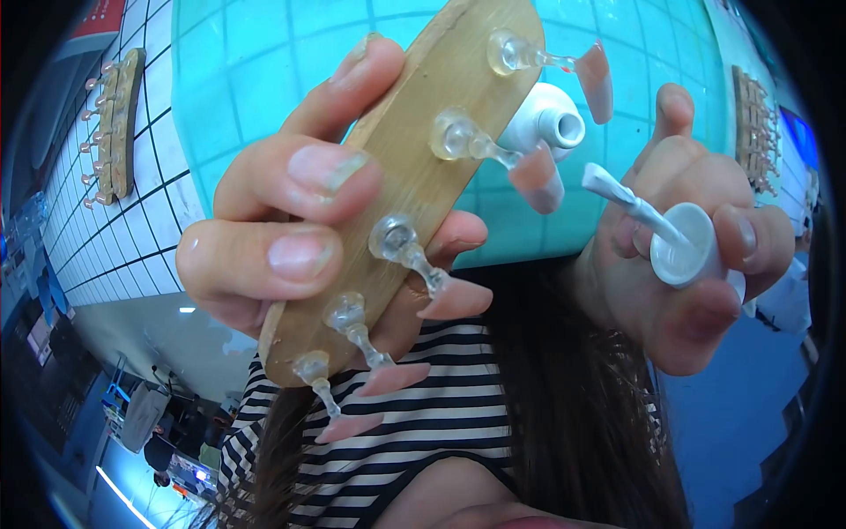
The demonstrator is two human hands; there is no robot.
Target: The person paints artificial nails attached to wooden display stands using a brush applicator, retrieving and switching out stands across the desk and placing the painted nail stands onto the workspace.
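My left hand [264,198] is wrapped round a tilted wooden nail display stand [423,159], with fingertips on its near face. Clear pegs on the stand carry several false nails [455,299], pinkish, some with pale tips. My right hand [692,176] pinches the white cap of a nail polish brush [683,242]. White polish coats the bristles, which point up and left towards the stand without touching it. Behind the stand is an open white polish bottle [538,115], partly hidden, its mouth facing me.
A teal mat [256,70] covers part of the white tiled table [159,256]. Another nail stand [119,128] lies at the left, and a further one [753,132] at the right. My striped shirt [441,379] and long hair fill the lower middle.
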